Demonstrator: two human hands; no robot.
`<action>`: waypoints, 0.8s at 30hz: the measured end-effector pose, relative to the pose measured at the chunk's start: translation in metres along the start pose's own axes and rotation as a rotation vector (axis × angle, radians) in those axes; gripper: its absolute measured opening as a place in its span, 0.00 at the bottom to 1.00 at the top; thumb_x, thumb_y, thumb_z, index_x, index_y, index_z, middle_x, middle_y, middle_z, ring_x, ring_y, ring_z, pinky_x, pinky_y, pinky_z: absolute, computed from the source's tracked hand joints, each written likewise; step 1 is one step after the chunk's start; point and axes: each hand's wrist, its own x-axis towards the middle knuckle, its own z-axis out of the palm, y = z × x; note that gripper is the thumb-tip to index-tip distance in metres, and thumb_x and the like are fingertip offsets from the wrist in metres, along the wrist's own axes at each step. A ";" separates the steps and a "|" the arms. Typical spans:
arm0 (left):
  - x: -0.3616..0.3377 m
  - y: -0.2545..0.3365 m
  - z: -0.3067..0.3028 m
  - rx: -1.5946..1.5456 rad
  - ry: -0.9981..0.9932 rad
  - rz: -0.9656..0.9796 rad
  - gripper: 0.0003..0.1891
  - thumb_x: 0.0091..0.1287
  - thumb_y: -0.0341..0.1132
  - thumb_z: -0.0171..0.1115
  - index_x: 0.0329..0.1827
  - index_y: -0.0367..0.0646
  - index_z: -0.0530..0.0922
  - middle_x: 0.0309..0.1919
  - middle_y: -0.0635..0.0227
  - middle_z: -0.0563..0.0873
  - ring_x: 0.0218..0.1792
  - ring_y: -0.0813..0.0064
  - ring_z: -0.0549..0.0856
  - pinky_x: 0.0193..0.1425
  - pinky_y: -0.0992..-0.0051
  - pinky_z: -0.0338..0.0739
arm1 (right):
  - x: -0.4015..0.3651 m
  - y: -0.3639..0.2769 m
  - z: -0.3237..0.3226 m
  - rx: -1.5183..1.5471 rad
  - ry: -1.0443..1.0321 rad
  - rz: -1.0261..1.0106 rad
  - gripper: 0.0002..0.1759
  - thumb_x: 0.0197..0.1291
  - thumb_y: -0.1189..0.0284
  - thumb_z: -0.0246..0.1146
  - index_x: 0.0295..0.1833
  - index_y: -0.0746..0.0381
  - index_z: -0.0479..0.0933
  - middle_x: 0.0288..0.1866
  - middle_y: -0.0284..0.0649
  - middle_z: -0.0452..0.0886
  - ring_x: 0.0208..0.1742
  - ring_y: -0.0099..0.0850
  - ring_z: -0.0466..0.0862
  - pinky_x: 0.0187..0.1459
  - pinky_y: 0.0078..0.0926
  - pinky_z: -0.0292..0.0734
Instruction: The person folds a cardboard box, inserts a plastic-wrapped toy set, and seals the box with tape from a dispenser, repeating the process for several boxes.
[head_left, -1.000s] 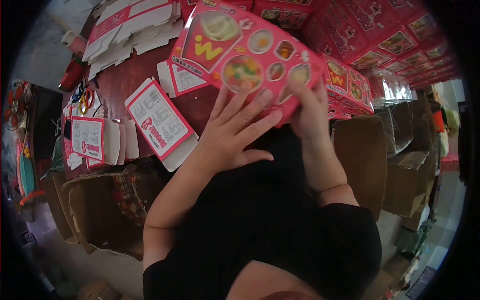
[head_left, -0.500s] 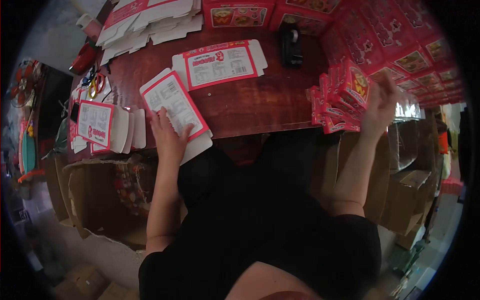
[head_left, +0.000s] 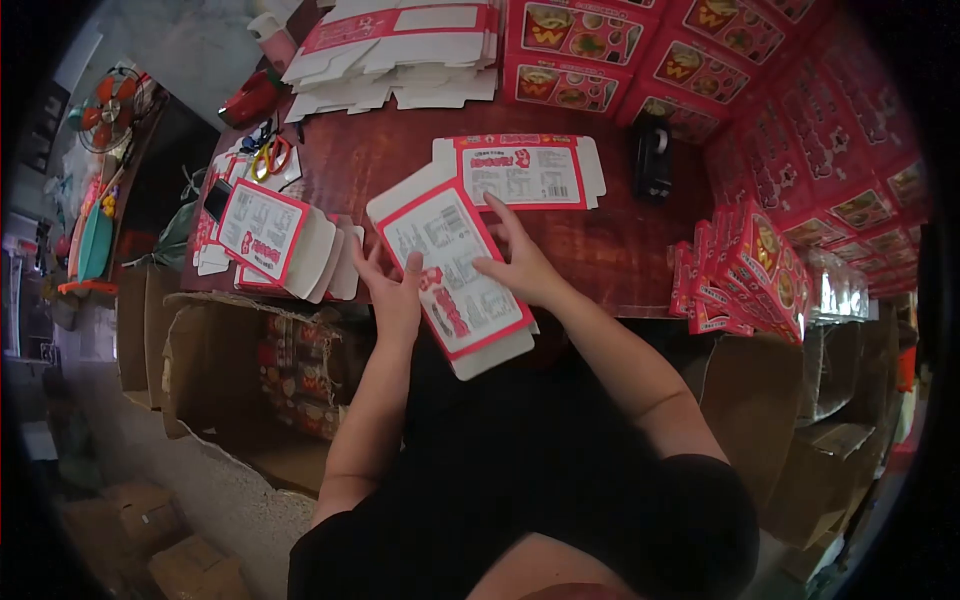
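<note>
A pink-bordered white carton [head_left: 460, 265], with printed text and a barcode, is tilted over the front edge of the table between my hands. My left hand [head_left: 396, 297] grips its left edge, thumb on the printed face and fingers partly behind. From the other side my right hand [head_left: 525, 262] holds the right edge, its thumb also pressed on the print. White end flaps stick out at the carton's top and bottom. Just behind it, another unfolded flat carton [head_left: 520, 172] lies on the dark red table [head_left: 400, 140].
Left of my hands sit folded cartons [head_left: 262, 235] and scissors [head_left: 270, 158]. A stack of flat cartons [head_left: 390, 50] lies at the back, beside pink boxes [head_left: 570, 60]. To the right are a black tape dispenser [head_left: 652, 160] and small filled boxes [head_left: 755, 265]. Cardboard boxes [head_left: 215, 370] stand below.
My right hand has come from the small boxes on the right to the carton. The carton, which lay under my left hand on the table, is now raised between both hands. The view has shifted.
</note>
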 end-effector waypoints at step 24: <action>0.005 -0.006 0.068 -0.088 -0.352 0.022 0.08 0.61 0.28 0.61 0.40 0.36 0.73 0.40 0.62 0.80 0.45 0.76 0.79 0.47 0.79 0.74 | -0.018 0.010 -0.036 -0.008 0.537 -0.229 0.07 0.56 0.75 0.63 0.40 0.65 0.76 0.38 0.35 0.78 0.42 0.22 0.75 0.46 0.19 0.70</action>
